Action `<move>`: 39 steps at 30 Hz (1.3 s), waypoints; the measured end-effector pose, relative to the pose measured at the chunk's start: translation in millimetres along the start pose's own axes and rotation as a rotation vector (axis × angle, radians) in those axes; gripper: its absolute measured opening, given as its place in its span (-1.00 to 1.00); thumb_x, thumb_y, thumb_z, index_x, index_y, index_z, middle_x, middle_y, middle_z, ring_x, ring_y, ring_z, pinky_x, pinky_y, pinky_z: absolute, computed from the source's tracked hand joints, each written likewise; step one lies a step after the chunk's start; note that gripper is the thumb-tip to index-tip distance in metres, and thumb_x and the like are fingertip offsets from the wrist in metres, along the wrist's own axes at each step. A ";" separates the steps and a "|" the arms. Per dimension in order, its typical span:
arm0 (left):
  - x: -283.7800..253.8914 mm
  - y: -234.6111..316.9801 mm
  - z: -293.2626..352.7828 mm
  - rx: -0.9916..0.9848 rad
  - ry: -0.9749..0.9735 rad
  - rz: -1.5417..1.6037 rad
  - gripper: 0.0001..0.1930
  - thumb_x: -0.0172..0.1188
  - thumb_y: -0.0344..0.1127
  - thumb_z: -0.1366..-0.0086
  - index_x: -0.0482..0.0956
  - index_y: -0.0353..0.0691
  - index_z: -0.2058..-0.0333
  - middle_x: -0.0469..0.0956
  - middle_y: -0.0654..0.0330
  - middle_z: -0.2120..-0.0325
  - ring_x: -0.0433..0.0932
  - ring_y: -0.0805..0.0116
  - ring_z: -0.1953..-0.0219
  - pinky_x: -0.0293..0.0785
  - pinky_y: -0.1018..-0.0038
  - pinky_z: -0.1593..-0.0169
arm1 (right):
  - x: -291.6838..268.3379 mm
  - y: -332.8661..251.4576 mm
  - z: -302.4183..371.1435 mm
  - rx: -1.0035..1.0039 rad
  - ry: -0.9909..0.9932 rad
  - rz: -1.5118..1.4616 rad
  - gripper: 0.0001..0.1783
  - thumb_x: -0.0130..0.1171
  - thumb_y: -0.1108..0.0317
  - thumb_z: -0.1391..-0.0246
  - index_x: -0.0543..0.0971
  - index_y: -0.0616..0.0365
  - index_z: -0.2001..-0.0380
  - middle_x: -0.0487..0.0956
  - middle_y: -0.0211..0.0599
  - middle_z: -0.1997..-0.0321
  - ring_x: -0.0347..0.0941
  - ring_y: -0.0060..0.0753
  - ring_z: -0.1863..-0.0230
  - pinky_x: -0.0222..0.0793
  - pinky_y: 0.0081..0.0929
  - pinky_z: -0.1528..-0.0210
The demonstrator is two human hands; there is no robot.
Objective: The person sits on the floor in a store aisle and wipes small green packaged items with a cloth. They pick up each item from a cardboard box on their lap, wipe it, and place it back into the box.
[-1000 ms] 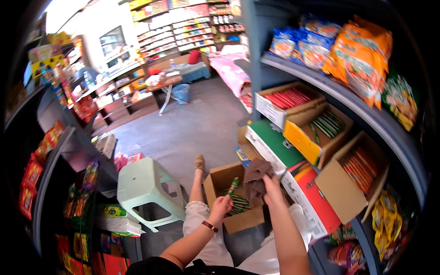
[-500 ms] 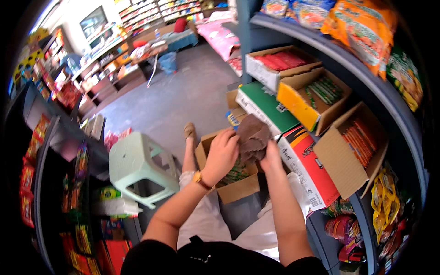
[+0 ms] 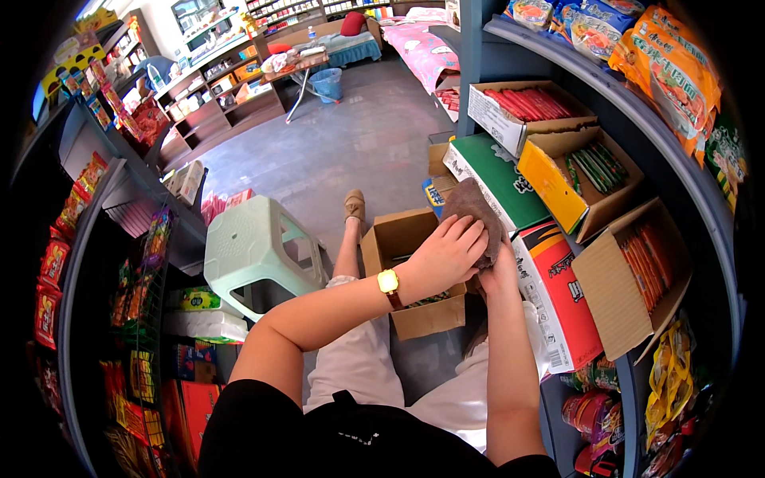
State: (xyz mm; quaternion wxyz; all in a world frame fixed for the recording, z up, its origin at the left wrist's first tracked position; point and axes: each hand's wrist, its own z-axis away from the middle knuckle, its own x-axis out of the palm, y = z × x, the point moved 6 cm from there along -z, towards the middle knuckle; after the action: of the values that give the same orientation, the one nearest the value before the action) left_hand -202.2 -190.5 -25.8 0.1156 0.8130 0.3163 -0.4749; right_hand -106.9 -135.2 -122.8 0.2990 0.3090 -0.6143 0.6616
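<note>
A brown cloth (image 3: pixel 476 209) is bunched between my two hands, above the near side of the boxes on the right. My left hand (image 3: pixel 448 253) lies over the cloth with its fingers curled onto it. From below and to the right my right hand (image 3: pixel 500 267) grips the same cloth; part of its fingers is hidden. Under my left forearm an open cardboard box (image 3: pixel 430 319) sits on the floor between my legs, with green packets partly showing inside. A green box (image 3: pixel 496 179) and a red box (image 3: pixel 558 295) lie just right of my hands.
Open boxes of red sticks (image 3: pixel 538 102), green sticks (image 3: pixel 594 167) and orange packets (image 3: pixel 644 263) line the right shelf. A pale green stool (image 3: pixel 259 247) stands at my left, beside a snack rack (image 3: pixel 143 295). Farther off are a bed (image 3: pixel 418 52) and a blue bin (image 3: pixel 327 84).
My left hand has moved right, over the cloth, and the cloth has been flattened and shifted. The view has turned, so the surroundings sit farther right.
</note>
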 end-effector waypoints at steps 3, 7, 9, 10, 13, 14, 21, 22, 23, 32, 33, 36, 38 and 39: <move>0.2 -4.0 -1.5 -0.060 0.025 0.079 -0.47 0.25 -0.29 0.08 0.34 -0.33 0.10 0.33 0.05 0.05 0.31 0.11 -0.05 0.28 0.31 -0.09 | 2.6 -1.2 3.0 0.027 0.027 0.047 -0.57 -0.10 0.46 -0.12 0.28 0.20 -0.09 0.40 -0.18 -0.05 0.37 -0.29 -0.04 0.39 -0.36 -0.01; 10.8 -23.9 -0.9 -0.086 -0.004 0.200 -0.58 0.23 -0.37 0.06 0.33 -0.36 0.20 0.33 0.00 0.09 0.35 0.06 0.02 0.34 0.34 -0.01 | -7.6 -1.4 -1.6 0.011 0.002 0.112 -0.55 -0.02 0.54 0.08 0.37 0.22 0.02 0.49 -0.25 0.12 0.46 -0.37 0.15 0.42 -0.47 0.14; -1.0 -42.5 0.4 -0.239 0.105 0.344 -0.65 0.14 -0.48 0.04 0.32 -0.38 0.22 0.37 -0.06 0.14 0.41 -0.04 0.12 0.40 0.29 0.09 | -4.8 -5.1 2.3 0.014 0.041 0.109 -0.61 0.05 0.49 0.09 0.42 0.20 0.10 0.51 -0.30 0.21 0.46 -0.41 0.20 0.41 -0.53 0.19; -1.0 -56.4 4.5 -0.410 0.075 0.386 -0.64 0.09 -0.50 0.01 0.31 -0.34 0.18 0.38 -0.07 0.17 0.42 -0.04 0.14 0.40 0.28 0.12 | -8.0 -7.4 1.9 0.020 0.078 0.077 -0.64 0.07 0.46 0.08 0.43 0.18 0.13 0.51 -0.33 0.23 0.47 -0.42 0.22 0.40 -0.53 0.20; -6.6 -106.5 30.6 -0.669 0.256 0.354 -0.63 0.01 -0.55 -0.03 0.28 -0.35 0.12 0.35 -0.15 0.19 0.38 -0.14 0.13 0.36 0.26 0.07 | -9.7 -8.0 7.4 0.086 0.187 0.043 -0.69 0.11 0.36 0.03 0.45 0.14 0.15 0.52 -0.30 0.19 0.45 -0.35 0.16 0.39 -0.42 0.13; -4.6 -125.9 43.0 -0.635 0.339 0.288 -0.60 -0.02 -0.57 -0.04 0.25 -0.37 0.07 0.32 -0.19 0.15 0.35 -0.13 0.08 0.32 0.28 0.01 | -7.4 -2.4 4.9 0.116 0.136 -0.033 -0.68 0.08 0.36 0.03 0.44 0.15 0.14 0.52 -0.26 0.16 0.45 -0.31 0.13 0.38 -0.37 0.10; 9.5 -95.3 45.1 -0.729 0.224 0.731 -0.67 0.04 -0.26 -0.28 0.33 -0.30 0.05 0.37 0.07 0.07 0.39 0.28 0.05 0.31 0.49 -0.01 | 9.7 -3.9 15.7 0.305 -0.040 -0.259 -0.61 -0.06 0.35 0.05 0.42 0.22 0.11 0.51 -0.16 0.12 0.43 -0.18 0.07 0.34 -0.24 0.01; 16.5 -89.5 40.7 -0.771 0.180 0.965 -0.64 0.03 -0.24 -0.29 0.30 -0.30 0.00 0.36 0.12 0.04 0.37 0.33 0.02 0.30 0.50 -0.02 | 13.7 -3.7 15.7 0.298 -0.092 -0.286 -0.61 -0.08 0.37 0.07 0.43 0.24 0.11 0.52 -0.13 0.13 0.45 -0.17 0.09 0.35 -0.24 0.00; 23.6 -82.4 37.2 -0.813 0.128 1.198 -0.60 0.02 -0.22 -0.31 0.28 -0.30 -0.04 0.36 0.16 0.01 0.35 0.38 -0.01 0.30 0.51 -0.04 | 13.9 -1.9 16.1 0.300 -0.132 -0.288 -0.61 -0.06 0.38 0.07 0.44 0.24 0.12 0.52 -0.15 0.13 0.45 -0.18 0.09 0.35 -0.25 0.01; 24.0 -58.0 1.5 -0.723 0.038 1.433 -0.61 0.07 -0.33 -0.27 0.29 -0.28 -0.05 0.41 0.25 0.11 0.36 0.52 0.07 0.30 0.57 0.01 | 29.0 -43.7 33.9 0.043 -0.281 0.011 -0.59 0.01 0.29 -0.06 0.37 0.11 -0.01 0.41 -0.25 -0.02 0.30 -0.38 -0.08 0.19 -0.43 -0.12; 20.0 -58.7 -4.2 -0.695 0.047 1.360 -0.64 0.07 -0.35 -0.26 0.31 -0.27 -0.02 0.41 0.25 0.13 0.37 0.52 0.08 0.31 0.57 0.02 | 28.1 -52.6 33.2 -0.039 -0.242 0.097 -0.60 0.01 0.24 -0.09 0.38 0.12 0.00 0.40 -0.26 -0.04 0.28 -0.41 -0.10 0.16 -0.45 -0.14; 15.8 -63.4 -18.3 -0.561 0.014 1.110 -0.67 0.09 -0.40 -0.19 0.35 -0.30 0.06 0.46 0.20 0.24 0.42 0.45 0.16 0.34 0.54 0.09 | 24.6 -72.8 27.5 -0.431 -0.264 0.449 -0.46 0.04 0.19 -0.11 0.21 0.11 -0.12 0.26 -0.21 -0.18 0.19 -0.40 -0.17 0.11 -0.44 -0.16; 18.2 -63.1 -29.2 -0.456 -0.111 0.885 -0.65 0.09 -0.41 -0.14 0.35 -0.32 0.07 0.47 0.17 0.28 0.44 0.39 0.20 0.37 0.51 0.14 | 28.2 -79.7 29.9 -0.431 -0.331 0.554 -0.32 0.11 0.36 -0.08 0.06 0.04 -0.21 0.26 -0.22 -0.19 0.14 -0.37 -0.22 0.05 -0.46 -0.19; 14.8 -56.4 -43.1 -0.411 -0.125 0.904 -0.66 0.09 -0.41 -0.14 0.36 -0.31 0.08 0.47 0.17 0.27 0.44 0.40 0.20 0.37 0.52 0.15 | 23.4 -73.8 26.6 -0.406 -0.326 0.590 -0.36 0.14 0.31 -0.07 0.15 0.11 -0.18 0.32 -0.20 -0.14 0.20 -0.38 -0.17 0.10 -0.46 -0.17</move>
State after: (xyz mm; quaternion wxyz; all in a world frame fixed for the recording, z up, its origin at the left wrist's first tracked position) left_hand -202.1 -119.9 -9.5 0.4864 0.7991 0.0116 -0.3532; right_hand -63.3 -156.5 -56.8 0.0497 0.1546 -0.8346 0.5264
